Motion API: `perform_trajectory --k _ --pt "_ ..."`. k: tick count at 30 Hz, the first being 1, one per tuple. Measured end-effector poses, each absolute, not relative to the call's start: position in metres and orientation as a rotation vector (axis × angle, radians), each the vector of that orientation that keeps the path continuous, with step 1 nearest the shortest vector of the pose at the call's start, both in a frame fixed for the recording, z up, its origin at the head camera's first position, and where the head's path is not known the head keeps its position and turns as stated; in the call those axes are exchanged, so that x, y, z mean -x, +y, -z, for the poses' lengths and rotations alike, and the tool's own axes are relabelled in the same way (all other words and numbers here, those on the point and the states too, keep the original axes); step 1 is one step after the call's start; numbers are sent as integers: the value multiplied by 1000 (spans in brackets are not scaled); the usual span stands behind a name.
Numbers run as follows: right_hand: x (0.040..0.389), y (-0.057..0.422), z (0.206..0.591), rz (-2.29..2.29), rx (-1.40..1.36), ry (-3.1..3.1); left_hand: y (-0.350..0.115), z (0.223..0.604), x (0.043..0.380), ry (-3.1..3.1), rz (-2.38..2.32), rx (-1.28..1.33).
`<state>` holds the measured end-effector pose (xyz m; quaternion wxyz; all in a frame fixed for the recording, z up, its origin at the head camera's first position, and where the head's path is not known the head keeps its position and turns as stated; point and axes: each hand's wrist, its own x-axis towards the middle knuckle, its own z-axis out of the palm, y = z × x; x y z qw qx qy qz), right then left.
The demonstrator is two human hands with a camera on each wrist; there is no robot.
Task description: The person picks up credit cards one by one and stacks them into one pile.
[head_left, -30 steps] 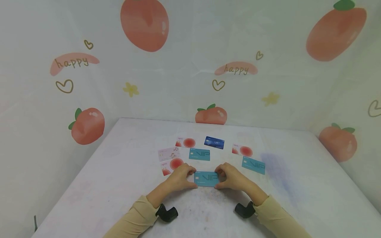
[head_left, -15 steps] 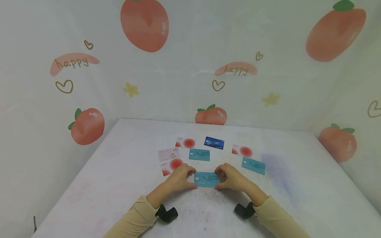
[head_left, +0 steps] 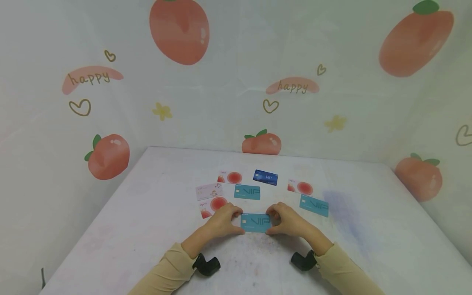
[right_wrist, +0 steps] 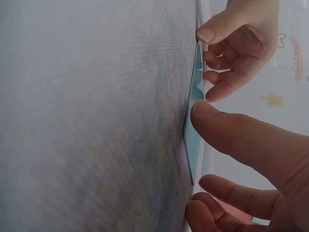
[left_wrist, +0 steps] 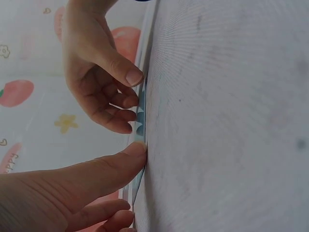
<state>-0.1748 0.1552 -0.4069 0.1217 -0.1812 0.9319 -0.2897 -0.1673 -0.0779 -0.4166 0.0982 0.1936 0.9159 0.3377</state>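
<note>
A teal card printed VIP (head_left: pixel 255 222) lies at the front middle of the table, its chip end to the left. My left hand (head_left: pixel 223 221) holds its left short end, thumb at the near corner and curled fingers at the far one. At the right end, my right hand (head_left: pixel 288 221) mirrors this grip, thumb near and fingers far. Seen edge-on in the left wrist view, the teal card (left_wrist: pixel 140 116) sits low against the table. The right wrist view shows my right thumb (right_wrist: pixel 205 112) over the edge of the teal card (right_wrist: pixel 193 145).
Beyond the hands lie a dark blue VIP card (head_left: pixel 265 177), a second teal card (head_left: pixel 247 191) and a pale pink card (head_left: pixel 209 191). Red-and-white cards (head_left: pixel 230 177) lie around them. Another teal card (head_left: pixel 314 205) is at the right. The white table (head_left: pixel 147 246) meets a peach-printed backdrop (head_left: pixel 214 123).
</note>
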Motion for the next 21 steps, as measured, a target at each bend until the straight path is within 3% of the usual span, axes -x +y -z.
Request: perform_trajectory --k 21 --pt "179 166 391 921 390 2765 -83 397 177 2712 -1038 -559"
